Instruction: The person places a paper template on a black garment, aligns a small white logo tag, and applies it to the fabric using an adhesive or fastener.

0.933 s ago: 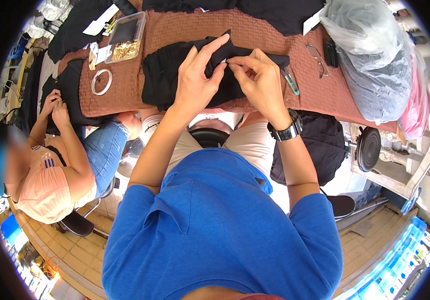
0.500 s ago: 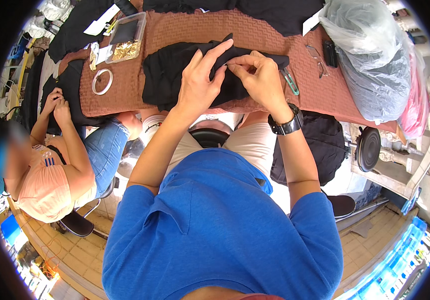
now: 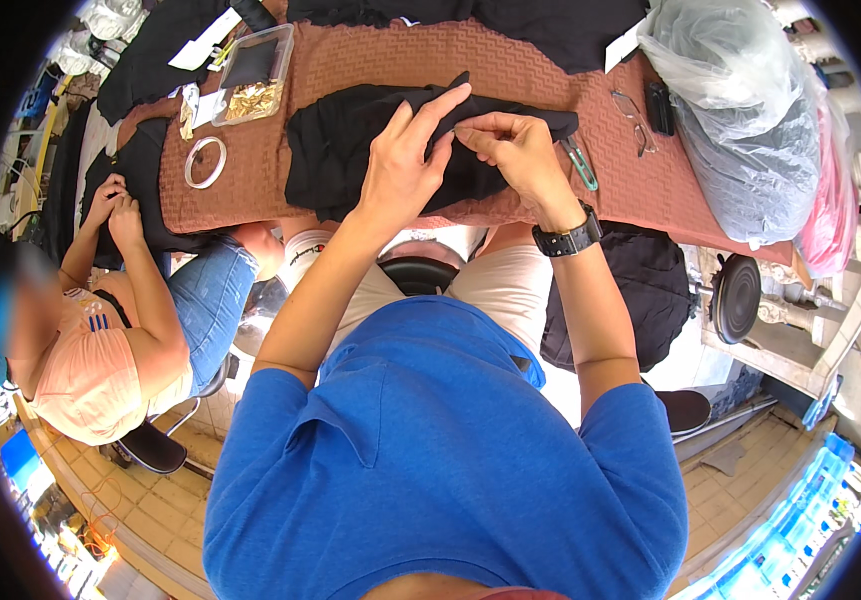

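Black cloth (image 3: pixel 335 150) lies on the desk (image 3: pixel 510 62). The left hand (image 3: pixel 398 168) is spread on it, grip hard to tell; the right hand (image 3: pixel 522 160) is pinched closed there. This pinching step likely needs a careful touch next.

Looking steeply down from the wearer's head, above and behind the left hand (image 3: pixel 405 166) and right hand (image 3: pixel 524 160), and facing out over the brown cloth (image 3: pixel 400 58) beyond them. Sitting closest to the blue shirt (image 3: pixel 470 430) on the near side of the hands, and viewing both hands from farther off. Taking in, by wide fisheye, a seated co-worker (image 3: pixel 90 385) left of the hands and a plastic bag (image 3: pixel 750 140) right of them, bending straight edges toward the rim.
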{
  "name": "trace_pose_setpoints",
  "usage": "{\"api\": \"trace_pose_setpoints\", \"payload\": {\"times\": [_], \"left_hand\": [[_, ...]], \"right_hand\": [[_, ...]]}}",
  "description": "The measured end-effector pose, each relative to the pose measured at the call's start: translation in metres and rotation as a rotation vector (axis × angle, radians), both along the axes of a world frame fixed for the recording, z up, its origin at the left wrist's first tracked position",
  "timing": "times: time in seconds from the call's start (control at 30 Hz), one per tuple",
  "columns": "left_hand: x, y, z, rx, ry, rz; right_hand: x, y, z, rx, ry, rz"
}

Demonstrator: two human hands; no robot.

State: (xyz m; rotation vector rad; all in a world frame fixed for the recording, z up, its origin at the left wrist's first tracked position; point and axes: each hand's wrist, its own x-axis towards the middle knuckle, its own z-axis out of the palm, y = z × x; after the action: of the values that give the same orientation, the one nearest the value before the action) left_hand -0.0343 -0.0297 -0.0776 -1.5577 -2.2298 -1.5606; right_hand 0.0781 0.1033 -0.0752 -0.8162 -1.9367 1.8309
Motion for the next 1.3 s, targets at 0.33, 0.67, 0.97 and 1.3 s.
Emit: {"api": "trace_pose_setpoints", "payload": {"times": [0.33, 0.67, 0.97, 1.3], "left_hand": [[-0.033, 0.004, -0.01, 0.197, -0.472, -0.001], [-0.03, 0.003, -0.002, 0.247, -0.741, -0.09], [-0.029, 0.002, 0.001, 0.24, -0.743, -0.102], [-0.028, 0.003, -0.001, 0.238, -0.715, -0.099]], "right_hand": [[0.005, -0.006, 0.001, 0.326, 0.057, -0.046], [-0.004, -0.024, 0.019, 0.495, 0.103, -0.086], [-0.003, -0.027, 0.021, 0.52, 0.141, -0.08], [0.0, -0.025, 0.02, 0.471, 0.124, -0.089]]}}
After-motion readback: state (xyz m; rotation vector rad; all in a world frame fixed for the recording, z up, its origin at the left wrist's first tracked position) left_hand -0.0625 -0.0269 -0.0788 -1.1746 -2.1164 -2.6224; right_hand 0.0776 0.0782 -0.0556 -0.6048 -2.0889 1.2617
